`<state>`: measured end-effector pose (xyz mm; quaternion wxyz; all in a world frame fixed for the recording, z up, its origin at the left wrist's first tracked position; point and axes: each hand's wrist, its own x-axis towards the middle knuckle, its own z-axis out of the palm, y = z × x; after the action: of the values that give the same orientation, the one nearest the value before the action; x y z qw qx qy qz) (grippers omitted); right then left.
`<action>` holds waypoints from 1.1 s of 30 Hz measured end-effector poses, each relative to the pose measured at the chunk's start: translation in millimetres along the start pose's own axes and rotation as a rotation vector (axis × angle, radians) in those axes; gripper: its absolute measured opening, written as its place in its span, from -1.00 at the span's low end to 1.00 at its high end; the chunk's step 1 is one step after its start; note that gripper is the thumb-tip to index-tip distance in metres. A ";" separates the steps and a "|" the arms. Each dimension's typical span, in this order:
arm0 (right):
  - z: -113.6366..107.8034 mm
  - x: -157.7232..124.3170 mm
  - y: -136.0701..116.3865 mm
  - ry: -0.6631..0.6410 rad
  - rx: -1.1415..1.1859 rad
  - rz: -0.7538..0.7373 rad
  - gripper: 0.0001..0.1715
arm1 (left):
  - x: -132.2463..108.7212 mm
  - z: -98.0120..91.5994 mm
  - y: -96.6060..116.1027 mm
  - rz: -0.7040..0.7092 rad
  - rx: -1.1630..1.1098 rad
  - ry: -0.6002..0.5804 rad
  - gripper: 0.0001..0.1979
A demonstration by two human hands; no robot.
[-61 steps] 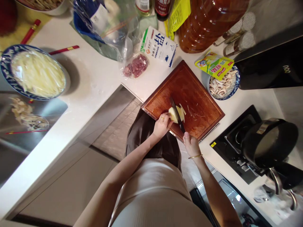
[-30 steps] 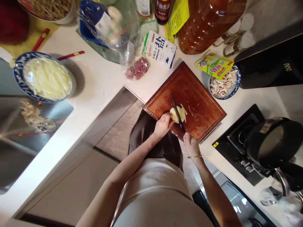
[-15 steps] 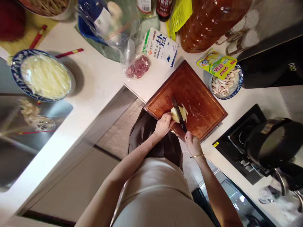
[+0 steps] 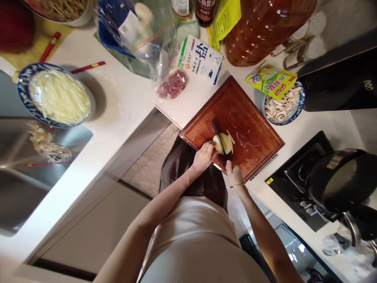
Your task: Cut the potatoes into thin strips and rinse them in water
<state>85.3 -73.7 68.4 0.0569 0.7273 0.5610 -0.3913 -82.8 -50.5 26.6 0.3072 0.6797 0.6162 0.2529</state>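
Observation:
A peeled, pale yellow onion (image 4: 218,145) lies partly sliced near the front edge of the brown wooden cutting board (image 4: 219,106). My left hand (image 4: 204,157) grips its left end, fingers closed. In my right hand (image 4: 234,173) is the handle of a dark-bladed kitchen knife (image 4: 216,129), whose blade sits across the onion, close to my left fingertips. A few cut slices (image 4: 230,140) rest against the onion's right side. Thin pale shreds (image 4: 246,137) are scattered farther right on the board.
Behind the board are a salt packet (image 4: 200,59), bagged meat (image 4: 173,84) and a big brown jug (image 4: 259,27). A bowl of sliced mushrooms (image 4: 284,108) stands right, near the hob with a black pan (image 4: 338,181). Left are a bowl of pale strips (image 4: 59,96) and the sink (image 4: 17,188).
The knife has shifted left on the onion and its blade stands more upright. My right hand has moved left and slightly toward me. My left hand stays on the onion.

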 end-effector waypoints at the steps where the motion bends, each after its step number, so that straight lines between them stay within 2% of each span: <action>1: 0.8 1.4 0.5 -0.005 0.012 -0.003 -0.12 | 0.2 -0.7 0.4 0.004 0.012 -0.006 -0.74; 8: -18.8 -2.7 -15.9 -0.089 0.129 -0.004 -0.20 | 0.5 -4.5 4.3 0.041 0.095 -0.034 -0.73; 15: -37.8 -25.1 -28.2 0.004 0.147 -0.026 -0.26 | -0.5 -1.7 -0.2 0.041 0.070 -0.027 -0.69; 20: -36.4 -33.9 -29.4 -0.013 0.141 -0.017 -0.26 | -1.4 -0.4 -4.5 0.051 0.029 -0.015 -0.67; 33: -29.9 -34.6 -24.9 -0.013 0.052 0.007 -0.20 | -0.5 -4.0 -2.4 0.049 0.012 -0.025 -0.73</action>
<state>76.8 -75.7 119.7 0.0430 0.7280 0.5476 -0.4102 -87.4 -50.5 27.6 0.3048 0.6994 0.5970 0.2481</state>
